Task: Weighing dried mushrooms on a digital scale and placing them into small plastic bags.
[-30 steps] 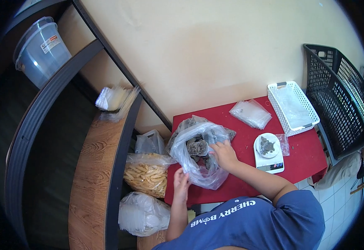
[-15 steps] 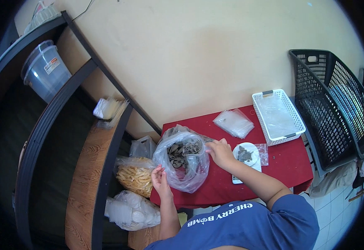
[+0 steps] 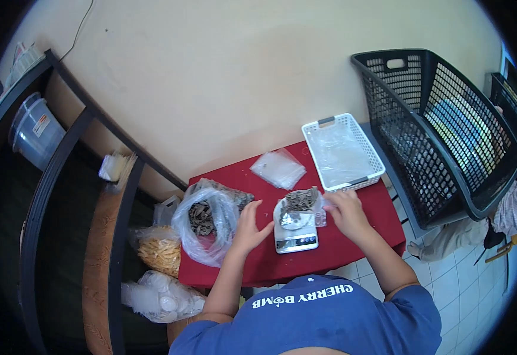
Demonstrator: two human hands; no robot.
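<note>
Stretched forward over a red table (image 3: pixel 252 266) with both arms. Showing left hand (image 3: pixel 249 229) empty, thumb and fingers spread wide, between an open clear bag (image 3: pixel 202 251) and a white scale (image 3: pixel 296 233) topped with dark curled pieces (image 3: pixel 301 200). Curving right hand (image 3: pixel 348 215) at the scale's right, fingers by a small clear packet (image 3: pixel 321 219), impossible to tell whether gripping.

Left hand (image 3: pixel 248 228), empty, fingers spread, between clear sack (image 3: pixel 217 251) of dark pieces and white scale (image 3: pixel 297 243) | right hand (image 3: pixel 346 213) beside clear packet (image 3: pixel 321 218) | grey heap (image 3: pixel 301 200) atop scale | red table (image 3: pixel 383 214): white basket (image 3: pixel 341 155), stacked clear bags (image 3: pixel 278 169)
</note>
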